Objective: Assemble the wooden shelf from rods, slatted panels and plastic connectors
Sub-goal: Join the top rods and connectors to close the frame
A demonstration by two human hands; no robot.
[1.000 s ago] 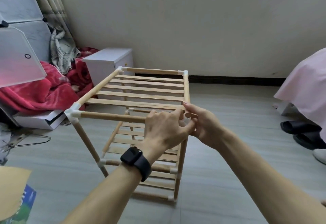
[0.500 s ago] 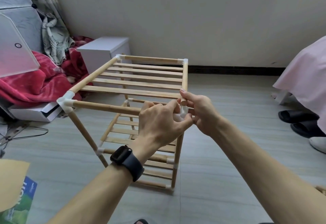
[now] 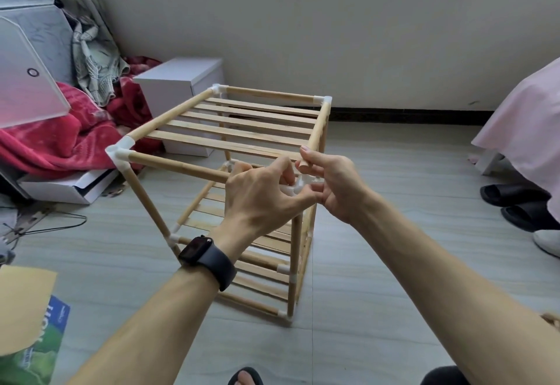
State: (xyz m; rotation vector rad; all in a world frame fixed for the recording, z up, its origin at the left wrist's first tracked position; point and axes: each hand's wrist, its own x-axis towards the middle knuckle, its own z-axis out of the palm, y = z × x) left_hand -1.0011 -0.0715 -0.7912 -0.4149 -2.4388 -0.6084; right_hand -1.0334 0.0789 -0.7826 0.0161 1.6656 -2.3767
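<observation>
Since half a second ago the near end of the right side rod (image 3: 318, 130) has come out of the corner piece and now shows bare just above it, and my view sits a little lower over the shelf (image 3: 242, 130). My right hand (image 3: 333, 184) pinches this free rod end between thumb and forefinger, while the other fingers (image 3: 318, 187) of that hand are curled close beside the white plastic connector (image 3: 298, 186). My left hand (image 3: 260, 199), with a dark watch (image 3: 209, 257) on the wrist, has its fingers curled around the same corner, and it grips the connector where the front rod (image 3: 178, 166) ends. The far end of the side rod sits in the far right connector (image 3: 322, 100). The shelf stands upright on the floor (image 3: 378, 263), about in the middle of it, with its slatted top panel level and two lower panels partly hidden behind my left arm. A white box (image 3: 178, 81) and a red blanket (image 3: 60, 142) lie toward the far left corner of the floor, black slippers (image 3: 509, 196) at the right edge, and a book (image 3: 39, 342) at the near left.
</observation>
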